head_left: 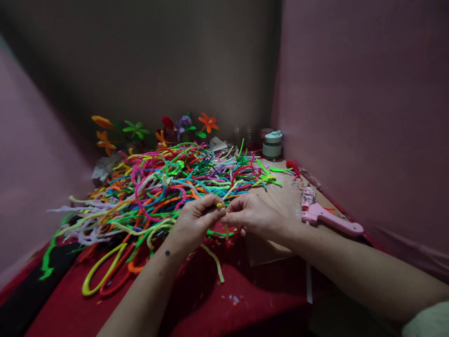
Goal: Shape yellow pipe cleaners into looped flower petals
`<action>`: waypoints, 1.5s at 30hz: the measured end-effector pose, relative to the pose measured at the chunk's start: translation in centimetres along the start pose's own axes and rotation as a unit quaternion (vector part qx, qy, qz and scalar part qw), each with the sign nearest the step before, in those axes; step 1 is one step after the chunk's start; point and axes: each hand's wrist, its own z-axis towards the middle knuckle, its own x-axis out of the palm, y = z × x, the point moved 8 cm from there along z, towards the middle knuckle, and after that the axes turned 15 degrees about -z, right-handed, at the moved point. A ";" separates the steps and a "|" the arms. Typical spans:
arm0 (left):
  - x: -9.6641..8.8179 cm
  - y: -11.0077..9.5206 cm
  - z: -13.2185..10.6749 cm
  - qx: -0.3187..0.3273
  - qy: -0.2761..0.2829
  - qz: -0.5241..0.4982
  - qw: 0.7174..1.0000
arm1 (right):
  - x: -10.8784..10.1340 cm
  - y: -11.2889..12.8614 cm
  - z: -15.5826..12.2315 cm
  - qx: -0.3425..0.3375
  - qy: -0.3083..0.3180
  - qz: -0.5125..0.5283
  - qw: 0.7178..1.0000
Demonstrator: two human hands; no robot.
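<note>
A big tangled heap of pipe cleaners (pixel 164 187) is blocking the whole left and middle of the table, reaching back to the pipe-cleaner flowers (pixel 157 128) against the rear wall. On the right, a pink glue gun (pixel 324 215) is lying across the cardboard sheet (pixel 280 196), with a small lidded jar (pixel 272 144) standing in the far corner. Walls are closing in on both sides. Bare red cloth (pixel 224 304) is lying open at the near edge, beneath the forearms.

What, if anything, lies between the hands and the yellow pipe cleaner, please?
Nothing visible: the left hand and right hand both pinch the yellow pipe cleaner directly. The pile lies behind them.
</note>
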 end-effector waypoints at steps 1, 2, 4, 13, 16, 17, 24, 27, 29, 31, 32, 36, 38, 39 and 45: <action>0.1 -0.2 0.0 0.011 0.003 0.015 1.000 | 0.0 0.0 0.0 0.001 -0.004 -0.002 1.000; 0.0 -0.4 -0.1 0.018 0.000 0.022 1.000 | -0.1 0.0 0.0 0.004 -0.008 0.002 1.000; -0.1 -0.4 -0.1 0.016 -0.013 0.012 1.000 | -0.2 0.1 -0.1 0.013 -0.011 0.020 1.000; 0.5 -0.2 -0.3 -0.002 -0.014 -0.016 1.000 | -0.5 0.1 -0.2 0.039 -0.018 0.017 0.999; 0.5 -0.4 -0.4 0.022 -0.027 0.007 0.999 | -0.6 0.2 -0.4 0.041 -0.021 -0.012 0.999; 0.5 -0.3 -0.5 0.020 -0.029 -0.006 0.999 | -0.6 0.2 -0.4 0.042 -0.020 -0.011 0.999; 0.5 0.0 -0.4 -0.021 -0.017 -0.064 0.998 | -0.2 0.3 -0.5 0.027 0.008 0.028 0.999; 0.2 0.0 -0.3 -0.040 -0.008 -0.026 0.999 | -0.3 -0.1 -0.2 0.034 0.001 0.035 0.999; 0.1 0.0 -0.2 -0.047 -0.010 -0.010 0.999 | -0.4 -0.1 -0.1 0.035 -0.008 0.025 0.999; -0.1 -0.1 -0.2 -0.043 -0.022 -0.012 0.999 | -0.4 0.1 -0.1 0.027 -0.010 0.033 0.999; -0.2 -0.2 -0.2 -0.039 -0.031 -0.016 0.999 | -0.4 0.2 -0.2 0.021 -0.010 0.044 0.999; -0.1 0.0 -0.3 -0.023 -0.044 -0.012 0.999 | -0.7 0.6 -0.3 0.002 -0.035 0.055 0.998; 0.0 0.2 -0.3 -0.010 -0.050 0.000 0.999 | -0.9 0.5 -0.4 0.004 -0.055 0.044 0.998; -0.1 0.2 -0.4 0.000 -0.059 0.009 0.998 | -1.0 0.5 -0.4 0.005 -0.061 0.043 0.997; -0.2 -0.7 -0.6 0.028 -0.083 0.035 0.996 | -1.0 0.5 -0.5 0.029 -0.055 0.052 0.997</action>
